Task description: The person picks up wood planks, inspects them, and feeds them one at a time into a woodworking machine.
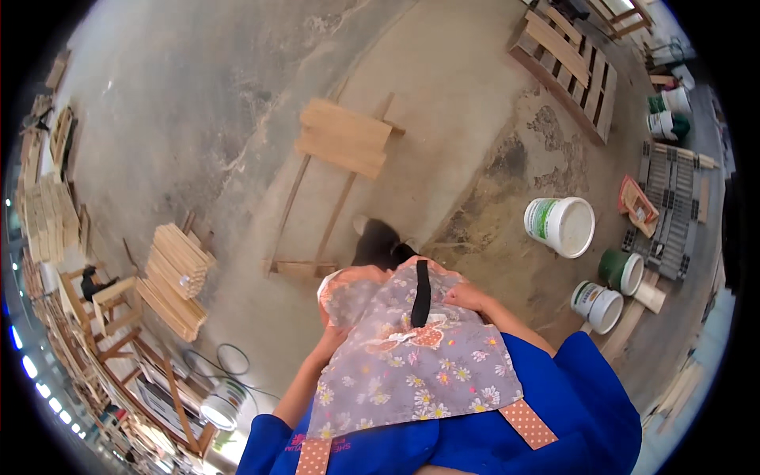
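Fingers of the left hand (332, 341) are hiding in the fabric at its left side, so I cannot tell whether they are gripping. Next across, a grey floral apron (396, 376) is covering the wearer's front, spreading between both hands over blue clothing (574, 388). I am judging it light, soft and limp, hardly slippery or fragile; its side edges are looking like the best places to take hold. Its long axis is running from the dotted straps (528, 423) near the chest to the peach-trimmed end pointing forward, and a black strip (421, 294) is lying nearly along that line. Farther right, fingers of the right hand (469, 298) are touching the apron's edge, bending close together; whether they are pinching cloth I cannot tell.
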{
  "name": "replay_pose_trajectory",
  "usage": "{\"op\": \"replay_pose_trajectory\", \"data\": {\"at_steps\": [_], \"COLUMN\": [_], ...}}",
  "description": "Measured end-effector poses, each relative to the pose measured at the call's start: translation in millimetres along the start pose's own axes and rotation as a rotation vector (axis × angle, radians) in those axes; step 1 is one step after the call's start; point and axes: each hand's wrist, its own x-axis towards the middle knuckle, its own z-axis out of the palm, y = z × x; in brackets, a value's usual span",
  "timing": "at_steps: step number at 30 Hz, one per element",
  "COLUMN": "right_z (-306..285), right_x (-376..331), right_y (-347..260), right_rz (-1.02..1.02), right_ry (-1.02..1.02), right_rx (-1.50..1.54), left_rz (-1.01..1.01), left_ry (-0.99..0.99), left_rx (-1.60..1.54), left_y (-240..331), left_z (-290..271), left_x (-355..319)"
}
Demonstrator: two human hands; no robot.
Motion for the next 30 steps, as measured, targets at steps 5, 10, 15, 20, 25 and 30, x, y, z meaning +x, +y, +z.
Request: {"op": "replay_pose_trajectory", "data": {"at_steps": [5,10,15,20,25,30], "right_z": [14.8,-42.3,-93.1,-74.8,-65.0,-67.0], "right_x": [-9.4,11.6,171.2,383.4,523.8,578.8], "right_y": [-39.2,-67.1,4.4,151.0,169.3,194.6], "right_rz": [0.140,0.259,0.456,0.550,0.490,0.334], "right_ry": [-0.288,-0.558,-0.502,0.051,0.033,-0.070], "right_rx": [0.167,0.143,0.449,0.880,0.915,1.050], "left_rz": [-0.086,-0.262,-0.316,-0.073,-0.075,0.003], "left_ry": [-0.038,-0.285,-0.435,0.496,0.485,0.531], "left_rx": [-0.259,-0.398,-0.442,-0.893,-1.170,-1.222], "left_y": [-36.0,-20.2,0.1,-61.7,-119.5,-81.4], "left_z": [-21.8,11.1,-30.1,-110.1,-136.9,-163.1], "left_x": [-69.8,-73.0,24.0,279.9,526.7,609.5]}}
